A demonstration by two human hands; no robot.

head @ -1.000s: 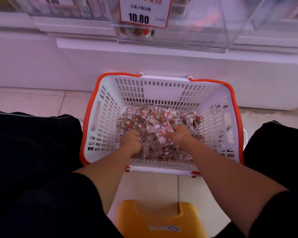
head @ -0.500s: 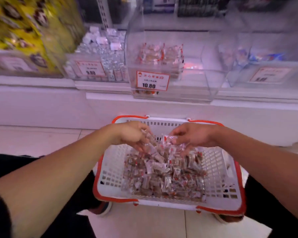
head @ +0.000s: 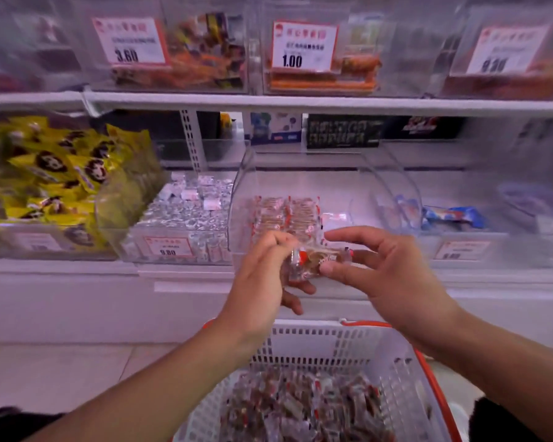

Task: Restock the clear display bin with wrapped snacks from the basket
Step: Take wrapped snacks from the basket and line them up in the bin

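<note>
The left hand and right hand together pinch a small cluster of wrapped snacks in front of the clear display bin, above the basket. The packets look light, crinkly and slippery – grip the bodies, not the wrapper ends.

**Handful lifted to the bin**

Both hands have risen out of the white slatted plastic basket with orange rim: left hand and right hand now hold small clear-wrapped red-and-brown snacks before the clear plastic display bin
</note>
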